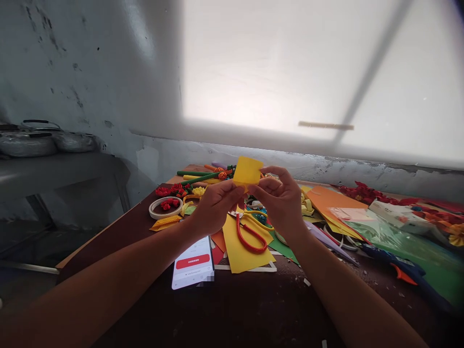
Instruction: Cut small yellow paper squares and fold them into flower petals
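Both my hands are raised above the dark brown table (232, 309), pinching one small yellow paper square (247, 171) between them. My left hand (213, 205) grips its lower left edge with closed fingers. My right hand (281, 195) pinches its right side with thumb and fingers. Right below my hands lie red-handled scissors (250, 237) on a yellow paper sheet (241, 251). A phone (193, 263) with a lit screen lies face up under my left wrist.
A tape roll (166, 208), red paper flowers (174, 190) and green rolled stems (197, 175) sit at the back left. Orange paper (331, 200), green sheets (406, 246), a blue glue gun (398, 268) and more flowers (366, 193) lie right. A grey shelf with foil-covered things (43, 142) stands left.
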A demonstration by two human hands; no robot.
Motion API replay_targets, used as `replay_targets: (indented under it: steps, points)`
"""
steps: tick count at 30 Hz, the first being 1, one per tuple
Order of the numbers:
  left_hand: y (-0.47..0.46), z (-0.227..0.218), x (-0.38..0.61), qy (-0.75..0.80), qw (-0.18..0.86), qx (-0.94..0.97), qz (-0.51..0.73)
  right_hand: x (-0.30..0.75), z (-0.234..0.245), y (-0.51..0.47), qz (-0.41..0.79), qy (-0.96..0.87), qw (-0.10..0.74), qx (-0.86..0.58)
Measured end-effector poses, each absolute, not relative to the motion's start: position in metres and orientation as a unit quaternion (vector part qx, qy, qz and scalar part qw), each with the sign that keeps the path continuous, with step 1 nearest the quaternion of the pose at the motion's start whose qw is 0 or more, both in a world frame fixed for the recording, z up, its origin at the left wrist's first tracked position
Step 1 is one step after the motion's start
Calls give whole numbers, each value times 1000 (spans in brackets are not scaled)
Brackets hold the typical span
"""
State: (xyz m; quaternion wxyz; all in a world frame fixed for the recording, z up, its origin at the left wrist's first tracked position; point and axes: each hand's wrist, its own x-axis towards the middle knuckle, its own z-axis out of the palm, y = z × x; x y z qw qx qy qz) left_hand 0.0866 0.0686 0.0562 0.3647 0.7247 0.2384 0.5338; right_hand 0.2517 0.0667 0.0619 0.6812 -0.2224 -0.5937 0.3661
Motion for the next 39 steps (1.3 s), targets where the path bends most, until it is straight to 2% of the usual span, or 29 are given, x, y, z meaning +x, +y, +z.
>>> replay_targets:
  steps: [11, 18, 26, 33, 39]
  points:
    - [68, 55, 94, 213, 430, 666, 571, 252, 60, 71, 414, -580, 670, -209]
    - [65, 55, 97, 245, 355, 699, 570, 252, 63, 71, 410, -566, 677, -229]
    - [69, 56, 97, 247, 443, 662, 551, 254, 58, 75, 445, -545, 677, -219]
    - [69, 55, 98, 245, 430, 672, 551, 255, 59, 75, 474, -538, 660, -225]
    - [69, 55, 96, 297, 327, 705, 555, 253, 60, 73, 479, -540, 650, -238]
